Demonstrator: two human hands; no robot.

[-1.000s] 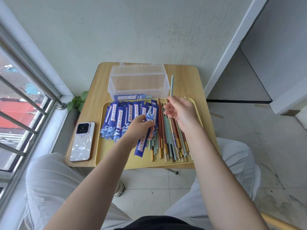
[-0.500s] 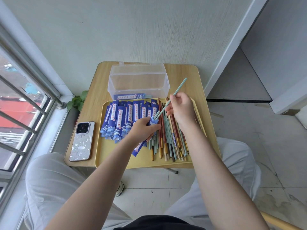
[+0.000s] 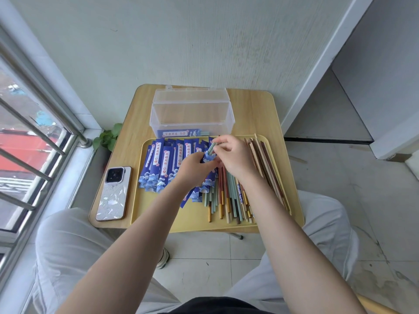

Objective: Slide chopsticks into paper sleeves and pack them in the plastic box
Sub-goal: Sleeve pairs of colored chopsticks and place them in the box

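My left hand [image 3: 192, 168] grips a blue paper sleeve [image 3: 209, 156] by its mouth over the yellow tray [image 3: 195, 224]. My right hand [image 3: 233, 155] pinches the top of pale green chopsticks [image 3: 211, 148], most of whose length is inside that sleeve. Several empty blue sleeves [image 3: 162, 165] lie fanned on the tray's left half. Loose chopsticks [image 3: 233, 200] of mixed colours lie on its right half. The clear plastic box [image 3: 192, 114] stands open behind the tray, with one filled sleeve [image 3: 181, 133] on its floor.
A phone [image 3: 114, 193] lies face down on the wooden table [image 3: 254, 109] left of the tray. A window with metal bars runs along the left. A small green plant [image 3: 108, 137] sits on the floor by the table's left edge. My knees are under the table's front edge.
My right hand swung the green chopsticks down from upright, set their tips into the sleeve and pushed them in. Both hands have come together at the sleeve's mouth.
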